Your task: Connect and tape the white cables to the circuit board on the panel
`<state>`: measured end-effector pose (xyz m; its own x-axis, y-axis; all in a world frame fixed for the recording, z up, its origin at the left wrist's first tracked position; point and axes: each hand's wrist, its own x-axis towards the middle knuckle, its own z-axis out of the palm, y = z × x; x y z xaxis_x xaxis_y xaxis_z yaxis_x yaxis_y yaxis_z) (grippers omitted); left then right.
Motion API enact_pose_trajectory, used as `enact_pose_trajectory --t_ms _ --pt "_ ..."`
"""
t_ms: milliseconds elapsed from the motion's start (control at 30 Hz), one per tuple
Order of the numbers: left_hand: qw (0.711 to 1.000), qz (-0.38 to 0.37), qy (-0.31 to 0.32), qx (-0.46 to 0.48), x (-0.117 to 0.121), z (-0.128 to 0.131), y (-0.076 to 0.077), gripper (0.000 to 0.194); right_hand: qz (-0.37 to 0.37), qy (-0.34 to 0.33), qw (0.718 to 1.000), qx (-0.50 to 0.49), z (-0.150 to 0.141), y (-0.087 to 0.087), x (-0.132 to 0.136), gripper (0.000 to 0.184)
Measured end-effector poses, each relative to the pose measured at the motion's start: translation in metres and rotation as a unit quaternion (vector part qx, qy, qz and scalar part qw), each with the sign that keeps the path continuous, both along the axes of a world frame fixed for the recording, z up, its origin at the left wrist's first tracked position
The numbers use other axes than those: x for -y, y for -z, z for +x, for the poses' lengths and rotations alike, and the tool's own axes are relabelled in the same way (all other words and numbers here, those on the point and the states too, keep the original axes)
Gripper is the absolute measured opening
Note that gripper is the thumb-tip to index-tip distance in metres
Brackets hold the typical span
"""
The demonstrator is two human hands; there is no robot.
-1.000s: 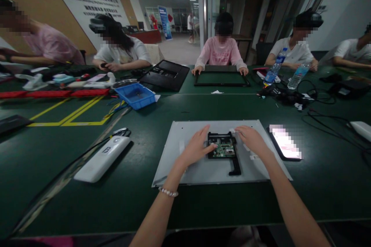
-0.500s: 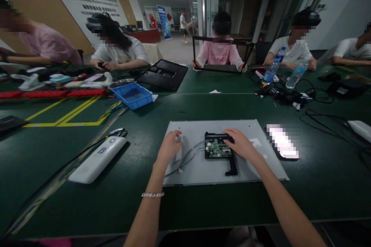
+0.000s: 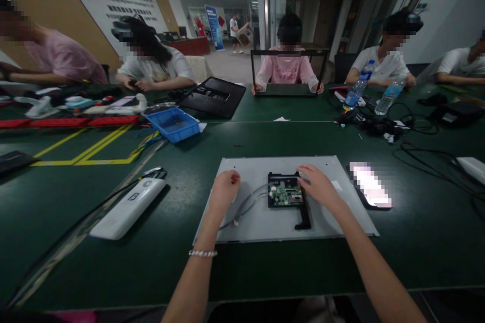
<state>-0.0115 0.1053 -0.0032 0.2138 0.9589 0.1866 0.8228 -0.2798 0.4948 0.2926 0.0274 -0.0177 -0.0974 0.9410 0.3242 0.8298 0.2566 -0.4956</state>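
A grey metal panel (image 3: pixel 253 227) lies flat on the green table before me. On it rests a black plastic bracket (image 3: pixel 304 219) carrying a green circuit board (image 3: pixel 282 197). Grey cables (image 3: pixel 244 207) run from the board toward the panel's left side. My left hand (image 3: pixel 226 189) is over the left part of the panel, its fingers curled together; whatever they may hold is hidden. At the bracket's upper right edge is my right hand (image 3: pixel 317 184), fingers stretched out and apart. Whether its fingertips touch the bracket I cannot tell.
A white power bank (image 3: pixel 129 209) with cables lies left, a lit phone (image 3: pixel 370 186) right of the panel. Further off are a blue tray (image 3: pixel 174 125), a black panel (image 3: pixel 214 97) and two bottles (image 3: pixel 359 85). Opposite, a person holds a black frame (image 3: pixel 288 53).
My left hand's fingers have curled in more tightly. My right hand has shifted slightly right. Across the table, the black frame has been levelled by the person holding it.
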Motion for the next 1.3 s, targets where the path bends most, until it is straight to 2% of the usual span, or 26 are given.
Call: enact_pose_trajectory --t_ms 133,267,367,467,567,633,833,967,1133,1300 --pt "1.0 0.022 -0.009 0.017 0.003 0.005 0.0 0.017 0.016 0.03 0.999 0.01 0.018 -0.006 0.002 0.032" --pt "0.998 0.055 0.029 0.031 0.011 0.014 -0.012 0.022 0.0 0.03 0.999 0.044 0.031 -0.001 -0.001 0.03" --pt "0.99 0.081 0.112 0.023 0.023 0.028 -0.024 0.027 -0.017 -0.003 0.997 0.071 0.034 0.005 -0.006 0.029" --pt "0.969 0.075 0.235 0.007 0.038 0.044 -0.029 0.039 -0.011 -0.024 0.995 0.094 0.031 0.005 -0.013 0.027" --pt "0.941 0.037 0.336 -0.026 0.05 0.056 -0.025 0.054 -0.008 -0.032 0.992 0.126 0.025 0.002 -0.019 0.022" --pt "0.93 0.017 0.365 -0.047 0.054 0.06 -0.02 0.061 -0.011 -0.028 0.988 0.148 0.022 0.0 -0.021 0.021" --pt "0.928 0.01 0.365 -0.07 0.054 0.062 -0.012 0.061 -0.02 0.011 0.986 0.167 0.017 -0.002 -0.02 0.024" --pt "0.927 0.014 0.37 -0.068 0.053 0.062 -0.013 0.06 0.01 0.037 0.987 0.156 0.001 -0.017 -0.02 0.026" --pt "0.928 0.011 0.367 -0.059 0.052 0.062 -0.012 0.06 0.008 -0.019 0.981 0.195 -0.039 -0.035 -0.032 0.027" --pt "0.927 0.008 0.371 -0.055 0.052 0.063 -0.011 0.059 -0.033 -0.049 0.971 0.232 -0.063 -0.027 -0.04 0.023"
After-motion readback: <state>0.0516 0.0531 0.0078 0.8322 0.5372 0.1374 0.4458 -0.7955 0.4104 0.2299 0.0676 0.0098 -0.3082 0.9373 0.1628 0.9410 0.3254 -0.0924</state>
